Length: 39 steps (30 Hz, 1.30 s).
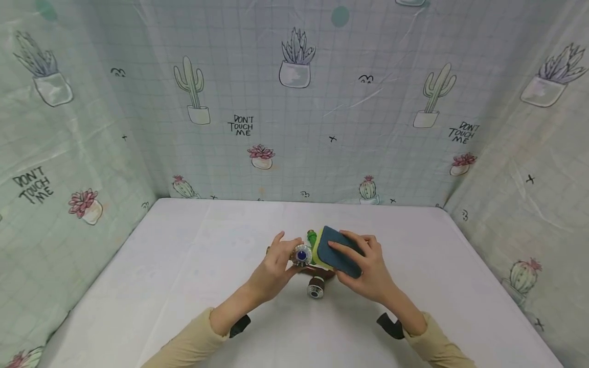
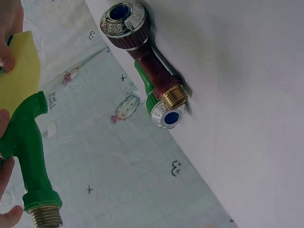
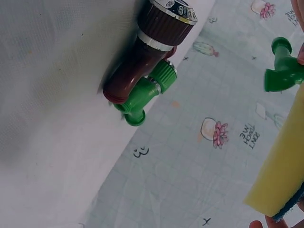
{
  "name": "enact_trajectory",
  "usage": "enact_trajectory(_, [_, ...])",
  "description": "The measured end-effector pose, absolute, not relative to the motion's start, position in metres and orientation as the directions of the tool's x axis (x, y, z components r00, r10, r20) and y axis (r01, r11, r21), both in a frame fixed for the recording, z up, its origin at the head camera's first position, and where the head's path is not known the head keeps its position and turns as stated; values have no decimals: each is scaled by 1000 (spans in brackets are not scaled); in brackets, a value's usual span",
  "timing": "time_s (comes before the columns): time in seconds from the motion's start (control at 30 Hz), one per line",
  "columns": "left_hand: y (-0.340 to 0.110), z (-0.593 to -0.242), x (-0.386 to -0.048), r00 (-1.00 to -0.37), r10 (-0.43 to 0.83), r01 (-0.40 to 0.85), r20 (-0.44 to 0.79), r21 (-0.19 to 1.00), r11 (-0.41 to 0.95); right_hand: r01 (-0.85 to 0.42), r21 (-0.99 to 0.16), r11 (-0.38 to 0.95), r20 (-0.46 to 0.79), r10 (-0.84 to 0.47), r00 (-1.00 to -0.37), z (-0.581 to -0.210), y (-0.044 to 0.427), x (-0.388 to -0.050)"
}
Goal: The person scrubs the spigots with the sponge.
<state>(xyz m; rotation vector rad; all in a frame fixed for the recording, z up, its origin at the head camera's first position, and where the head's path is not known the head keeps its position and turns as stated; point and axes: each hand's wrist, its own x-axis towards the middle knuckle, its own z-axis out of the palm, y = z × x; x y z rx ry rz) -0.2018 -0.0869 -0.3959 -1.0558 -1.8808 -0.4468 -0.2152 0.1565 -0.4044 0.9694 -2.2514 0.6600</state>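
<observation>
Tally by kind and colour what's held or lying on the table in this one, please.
Green taps: 2, one in the left hand, one on the table
Brown-red tap: 1, on the table
Yellow-and-blue sponge: 1, in the right hand
Total: 4

"DON'T TOUCH ME" lettering (image 1: 241, 125), repeated on cactus-print cloth (image 1: 294, 115); small x marks (image 1: 333, 138), same cloth
</observation>
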Motion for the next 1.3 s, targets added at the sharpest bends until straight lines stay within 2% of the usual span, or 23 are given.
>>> enact_trajectory(0.1, [-88, -395, -203, -221, 476, 740, 851, -171, 651, -771, -178, 611, 692, -479, -540, -402, 157, -213])
enact_trajectory(0.2, [-88, -396, -204, -240, 460, 681, 855, -190, 708, -794, -139, 591, 715, -495, -494, -400, 156, -209])
enact_trajectory(0.37, [-87, -398, -203, -335, 397, 671, 854, -80, 737, -836, -72, 543, 753, -520, -403, -396, 150, -202])
enact_trajectory(0.43, [-87, -399, -202, -367, 373, 674, 852, -32, 738, -843, -67, 534, 761, -519, -389, -394, 148, -201])
enact_trajectory(0.6, [-86, -400, -202, -402, 333, 681, 853, 36, 731, -855, -61, 515, 775, -516, -366, -395, 144, -200])
enact_trajectory(1.0, [-85, -399, -203, -428, 288, 694, 857, 107, 712, -850, 46, 525, 789, -541, -291, -393, 133, -197])
enact_trajectory(1.3, [-84, -398, -203, -408, 327, 679, 853, 43, 733, -846, 80, 527, 778, -564, -277, -391, 126, -194])
